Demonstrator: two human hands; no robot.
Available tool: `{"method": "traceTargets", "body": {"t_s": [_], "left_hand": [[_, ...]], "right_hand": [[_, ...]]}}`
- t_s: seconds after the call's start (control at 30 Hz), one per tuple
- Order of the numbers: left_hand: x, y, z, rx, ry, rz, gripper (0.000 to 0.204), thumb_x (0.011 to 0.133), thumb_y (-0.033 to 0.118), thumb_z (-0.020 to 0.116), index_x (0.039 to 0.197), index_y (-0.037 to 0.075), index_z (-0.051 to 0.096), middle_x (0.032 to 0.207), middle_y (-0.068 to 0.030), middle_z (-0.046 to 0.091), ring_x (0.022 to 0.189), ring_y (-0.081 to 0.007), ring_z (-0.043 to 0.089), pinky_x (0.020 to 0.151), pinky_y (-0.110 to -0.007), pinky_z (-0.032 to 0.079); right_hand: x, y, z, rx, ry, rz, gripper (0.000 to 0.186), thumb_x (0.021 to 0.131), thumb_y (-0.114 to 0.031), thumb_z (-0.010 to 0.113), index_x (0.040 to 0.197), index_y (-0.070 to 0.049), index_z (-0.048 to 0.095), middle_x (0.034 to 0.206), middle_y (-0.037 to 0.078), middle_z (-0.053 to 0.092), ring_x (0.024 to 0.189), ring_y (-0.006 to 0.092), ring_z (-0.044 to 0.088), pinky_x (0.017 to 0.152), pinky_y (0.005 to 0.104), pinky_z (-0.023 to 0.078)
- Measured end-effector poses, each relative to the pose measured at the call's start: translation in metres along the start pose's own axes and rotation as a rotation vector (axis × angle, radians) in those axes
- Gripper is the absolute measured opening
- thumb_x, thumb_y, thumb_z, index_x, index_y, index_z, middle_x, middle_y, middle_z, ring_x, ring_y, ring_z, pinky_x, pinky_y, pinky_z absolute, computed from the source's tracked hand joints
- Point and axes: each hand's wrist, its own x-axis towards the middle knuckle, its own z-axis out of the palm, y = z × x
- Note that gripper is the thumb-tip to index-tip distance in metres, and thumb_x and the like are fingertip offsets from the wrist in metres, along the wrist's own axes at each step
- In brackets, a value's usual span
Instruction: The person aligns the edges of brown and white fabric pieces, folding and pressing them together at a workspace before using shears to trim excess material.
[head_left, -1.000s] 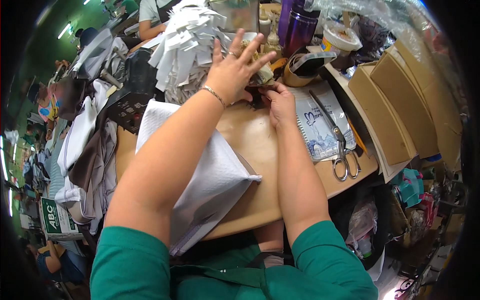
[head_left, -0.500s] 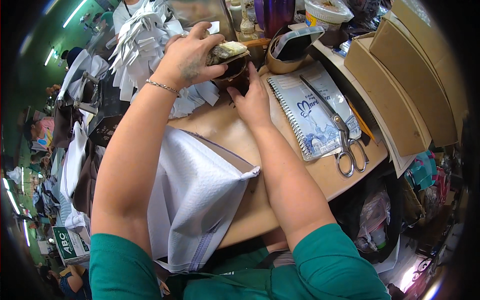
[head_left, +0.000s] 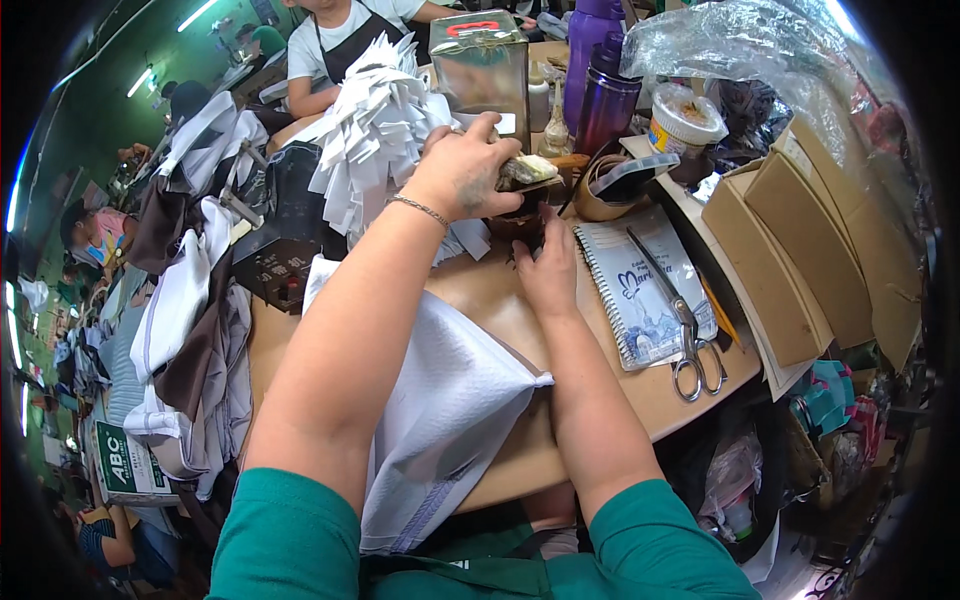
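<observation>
Near the far side of the table, my left hand [head_left: 465, 178] is closed over a crusted, pale yellow and grey-brown piece [head_left: 532, 170]; its exact kind is unclear. Just under it stands a dark brown container [head_left: 507, 226], mostly covered by my hands. My right hand [head_left: 550, 268] rests against the container's near right side, thumb and fingers curved around it. Between my forearms a white textured cloth [head_left: 450, 375] with a purple-striped edge drapes over the table's front edge. Scissors [head_left: 686, 325] lie on a spiral notebook [head_left: 640, 290] to the right.
A bundle of white strips [head_left: 385, 125] stands beyond my left hand, next to a clear-sided box [head_left: 482, 75]. A purple bottle [head_left: 607, 90], a round brown holder [head_left: 600, 203] and cardboard sheets [head_left: 770, 250] line the right. Another person [head_left: 345, 50] sits across the table.
The view has shifted, so the table appears lower and further right, with more of the far side showing. Both hands keep nearly the same places at the brown container.
</observation>
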Motion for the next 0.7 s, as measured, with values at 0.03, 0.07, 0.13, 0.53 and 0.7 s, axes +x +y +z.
{"method": "traceTargets", "body": {"t_s": [0.03,0.07,0.13,0.53,0.7], "left_hand": [[-0.003,0.001,0.002,0.005,-0.015,-0.007,0.058,0.064,0.043,0.068,0.115,0.017,0.056,0.130,-0.0150,0.042,0.103,-0.0320,0.056,0.093,-0.047,0.037],[-0.004,0.001,0.003,0.008,0.008,-0.001,0.060,0.064,0.044,0.068,0.116,0.017,0.055,0.130,-0.0142,0.042,0.100,-0.0332,0.057,0.094,-0.048,0.037],[-0.008,0.004,0.002,0.027,-0.012,-0.014,0.064,0.063,0.046,0.070,0.118,0.018,0.053,0.131,-0.0134,0.041,0.104,-0.0333,0.055,0.094,-0.049,0.037],[-0.040,0.059,-0.006,0.228,-0.014,-0.057,0.090,0.062,0.040,0.077,0.139,0.031,0.031,0.150,-0.0054,0.011,0.136,-0.0404,0.012,0.096,-0.071,0.021],[-0.118,0.084,-0.062,-0.346,0.335,0.101,0.042,0.074,0.013,0.069,0.114,0.009,0.058,0.126,-0.0107,0.052,0.121,-0.0323,0.046,0.098,-0.052,0.036]], "right_hand": [[-0.002,-0.002,-0.001,-0.025,0.011,-0.015,0.059,0.071,-0.002,0.064,0.125,-0.002,0.042,0.114,0.019,0.050,0.104,0.0349,0.050,0.090,0.0391,0.042],[-0.001,-0.003,-0.002,-0.016,0.019,0.003,0.052,0.071,-0.001,0.062,0.120,-0.001,0.045,0.111,0.019,0.052,0.101,0.0340,0.052,0.088,0.0384,0.043],[0.003,-0.002,-0.008,-0.005,0.037,0.041,0.039,0.072,0.001,0.057,0.110,0.000,0.052,0.104,0.018,0.055,0.095,0.0323,0.055,0.084,0.0370,0.045],[0.008,0.000,-0.027,0.162,0.310,0.066,0.007,0.072,0.004,0.049,0.072,-0.001,0.054,0.072,0.013,0.056,0.068,0.0294,0.055,0.065,0.0365,0.045],[0.010,0.006,-0.028,0.222,0.349,0.038,0.009,0.074,0.006,0.049,0.074,-0.001,0.055,0.073,0.012,0.056,0.069,0.0277,0.056,0.066,0.0354,0.045]]}}
